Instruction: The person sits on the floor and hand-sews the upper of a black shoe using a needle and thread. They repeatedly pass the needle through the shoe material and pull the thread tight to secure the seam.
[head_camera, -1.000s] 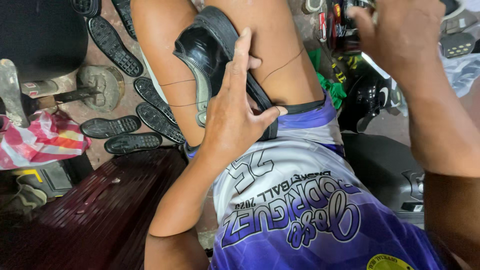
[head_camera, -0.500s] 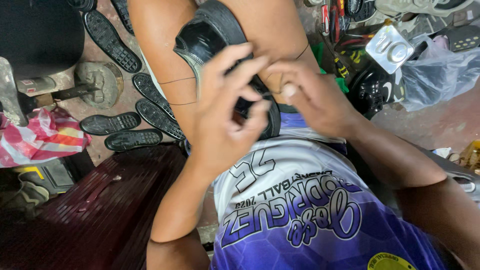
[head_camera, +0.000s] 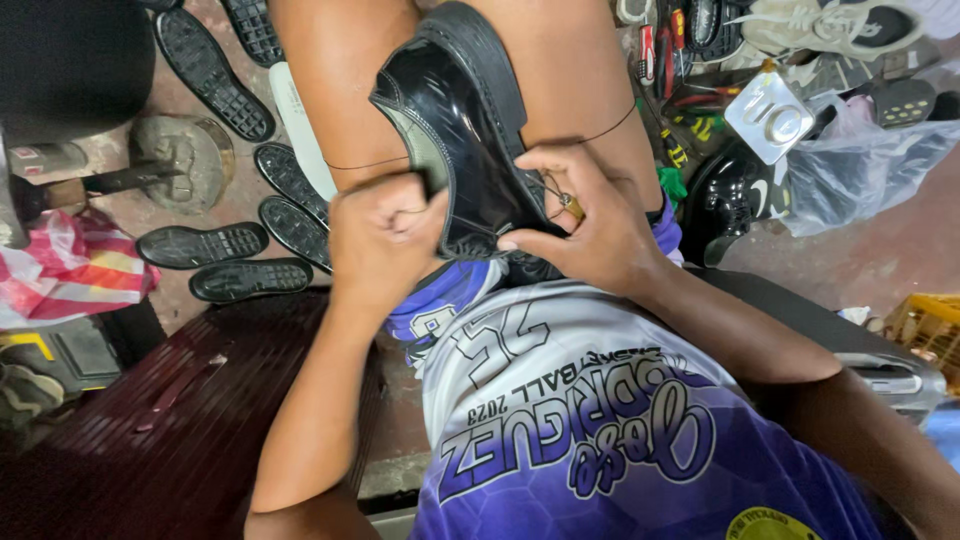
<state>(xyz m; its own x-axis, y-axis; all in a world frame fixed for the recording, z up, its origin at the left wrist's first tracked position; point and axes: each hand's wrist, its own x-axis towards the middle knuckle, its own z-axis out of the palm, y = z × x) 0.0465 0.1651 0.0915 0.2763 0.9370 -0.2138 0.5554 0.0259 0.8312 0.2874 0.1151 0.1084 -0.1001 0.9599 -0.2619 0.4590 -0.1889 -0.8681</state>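
Note:
A glossy black leather shoe (head_camera: 470, 130) sits wedged between my bare thighs, heel end towards me. My left hand (head_camera: 385, 240) is closed in a fist on the shoe's left edge near the heel. My right hand (head_camera: 585, 225) rests against the shoe's right side and pinches a small brass-coloured tool (head_camera: 572, 207) at the leather. A thin dark thread (head_camera: 600, 130) runs from the shoe across both thighs. The part of the shoe under my hands is hidden.
Several black rubber soles (head_camera: 200, 245) lie on the floor at left, near an iron shoe stand (head_camera: 180, 150) and a red-striped bag (head_camera: 70, 265). At right are hand tools (head_camera: 670, 70), a sneaker (head_camera: 830, 25), a clear plastic bag (head_camera: 860, 170) and a yellow crate (head_camera: 925, 320).
My right hand came down from the upper right onto the shoe's side. My left hand went from lying flat over the shoe to a fist on its edge.

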